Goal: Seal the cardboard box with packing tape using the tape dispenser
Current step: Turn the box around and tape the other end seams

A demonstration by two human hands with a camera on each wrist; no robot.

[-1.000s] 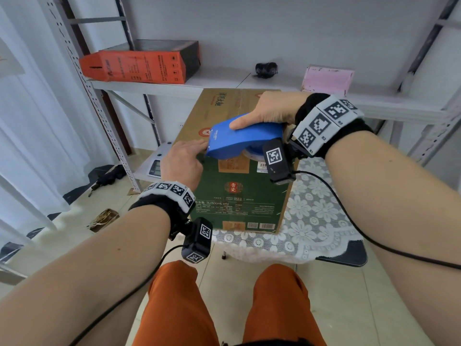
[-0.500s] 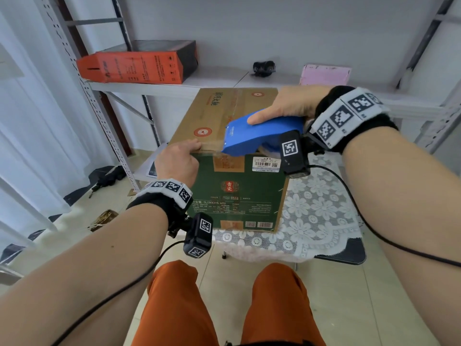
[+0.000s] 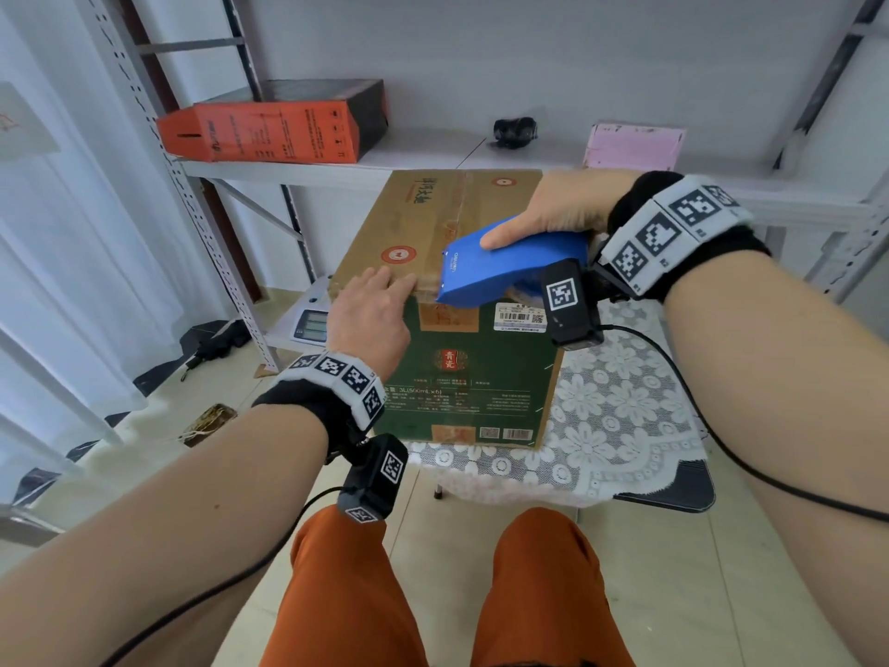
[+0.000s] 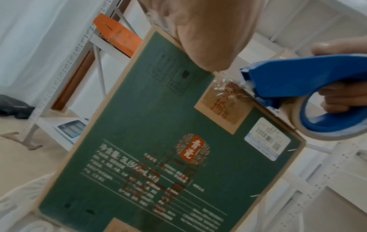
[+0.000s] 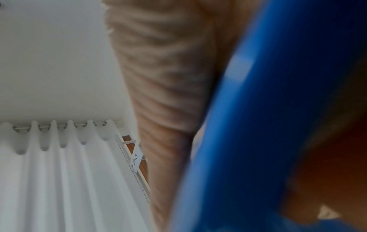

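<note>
The right hand (image 3: 558,209) grips the tape dispenser (image 3: 510,267); the left hand (image 3: 370,315) lies flat on the box (image 3: 462,377). The tape could wrinkle if the box slides.

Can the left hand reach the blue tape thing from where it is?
Probably yes. The left hand rests on the cardboard box at its top front edge, right beside the nose of the tape dispenser, with nothing between them.

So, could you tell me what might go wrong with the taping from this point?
The tape dispenser in the right hand sits at the cardboard box's near top edge, where the tape end already looks crinkled, so it may bond poorly. The left hand rests close beside the dispenser's front, so its fingers could get caught.
</note>
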